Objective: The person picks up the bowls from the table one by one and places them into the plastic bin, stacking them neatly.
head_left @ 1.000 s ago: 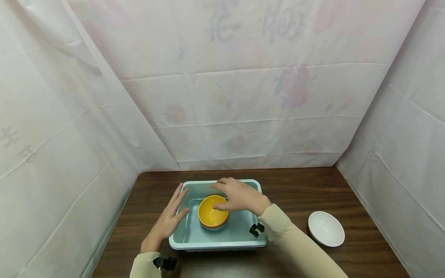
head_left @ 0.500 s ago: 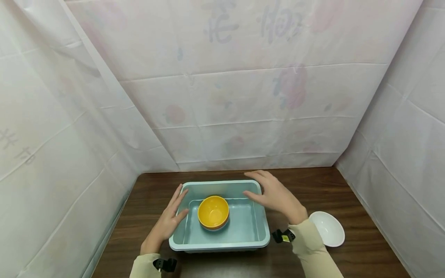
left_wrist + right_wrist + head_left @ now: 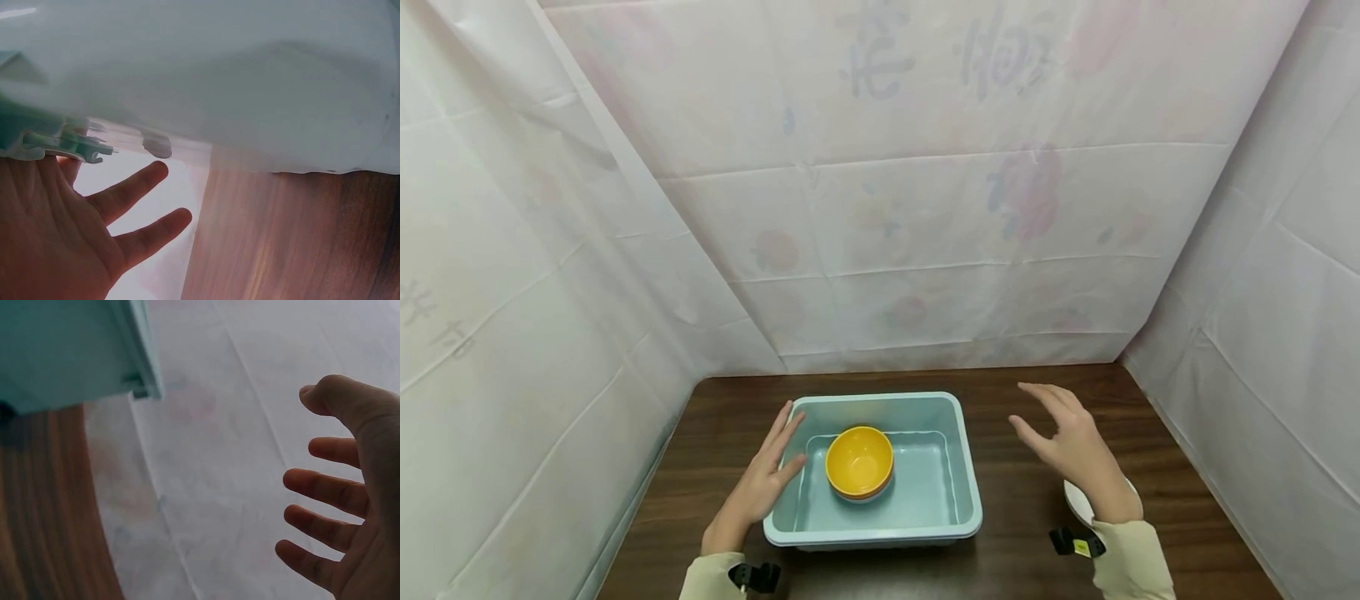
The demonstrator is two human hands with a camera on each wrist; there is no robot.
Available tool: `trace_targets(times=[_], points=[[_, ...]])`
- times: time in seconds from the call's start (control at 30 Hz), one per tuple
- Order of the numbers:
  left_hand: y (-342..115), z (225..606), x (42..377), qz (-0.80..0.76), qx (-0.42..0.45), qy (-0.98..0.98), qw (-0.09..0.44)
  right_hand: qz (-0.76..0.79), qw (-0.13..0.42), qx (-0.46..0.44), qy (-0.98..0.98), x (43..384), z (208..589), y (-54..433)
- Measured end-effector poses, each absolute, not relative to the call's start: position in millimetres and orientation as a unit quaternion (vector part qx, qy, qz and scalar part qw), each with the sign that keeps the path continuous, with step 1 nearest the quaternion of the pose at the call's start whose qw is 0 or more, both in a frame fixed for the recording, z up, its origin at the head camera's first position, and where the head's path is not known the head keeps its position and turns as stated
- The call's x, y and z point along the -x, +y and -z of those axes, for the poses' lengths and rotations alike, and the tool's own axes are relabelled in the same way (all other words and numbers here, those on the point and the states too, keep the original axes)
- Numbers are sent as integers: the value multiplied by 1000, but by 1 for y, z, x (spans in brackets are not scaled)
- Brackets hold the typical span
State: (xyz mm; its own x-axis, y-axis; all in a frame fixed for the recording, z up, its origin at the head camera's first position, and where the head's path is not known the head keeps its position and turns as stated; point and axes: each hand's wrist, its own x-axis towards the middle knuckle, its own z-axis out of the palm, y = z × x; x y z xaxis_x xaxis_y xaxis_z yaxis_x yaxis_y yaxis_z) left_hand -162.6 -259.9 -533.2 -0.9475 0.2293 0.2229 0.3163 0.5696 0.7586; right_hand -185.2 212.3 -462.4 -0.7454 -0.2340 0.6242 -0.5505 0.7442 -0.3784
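A light blue basin [image 3: 928, 477] sits on the table, with a yellow bowl [image 3: 859, 461] inside it, left of centre. Below the yellow rim show edges of other stacked bowls, one orange-brown and one pale. My left hand [image 3: 760, 477] is at the basin's left rim with spread, straight fingers; in the left wrist view the basin wall [image 3: 250, 106] hides part of them. My right hand [image 3: 1075, 446] hovers right of the basin, fingers apart and holding nothing, as the right wrist view also shows. A white bowl [image 3: 1078, 503] is partly hidden beneath my right wrist.
The dark wooden table [image 3: 1003, 492] extends around the basin. White patterned sheets [image 3: 880, 308] hang behind it and along both sides. Small black cameras [image 3: 754, 577] are strapped to both wrists.
My right hand has moved rightward from over the yellow bowl, past the basin's right rim, to near the white bowl. My left hand has stayed at the left rim.
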Motion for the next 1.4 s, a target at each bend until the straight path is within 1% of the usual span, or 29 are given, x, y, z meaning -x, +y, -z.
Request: trace_targets(times=[0.13, 0.33, 0.6, 0.73, 0.97, 1.07, 1.2, 1.4], points=[[-260, 533, 163, 436, 157, -885, 54, -281, 283, -197, -896, 179, 480, 229], [-259, 533, 163, 433, 158, -886, 53, -242, 306, -204, -898, 172, 510, 258], [-260, 532, 162, 431, 156, -887, 59, -215, 282, -161, -921, 160, 523, 284], [-260, 533, 162, 434, 156, -886, 58, -204, 239, -139, -939, 156, 526, 290], [-260, 534, 162, 435, 162, -884, 57, -197, 89, -83, -973, 146, 531, 293], [-260, 534, 163, 436, 161, -884, 58, -187, 48, -66, -979, 145, 534, 294], [-260, 534, 162, 436, 159, -884, 56, -168, 17, -55, -984, 146, 539, 296], [-261, 534, 163, 434, 164, -884, 57, -163, 15, -55, -985, 145, 547, 298]])
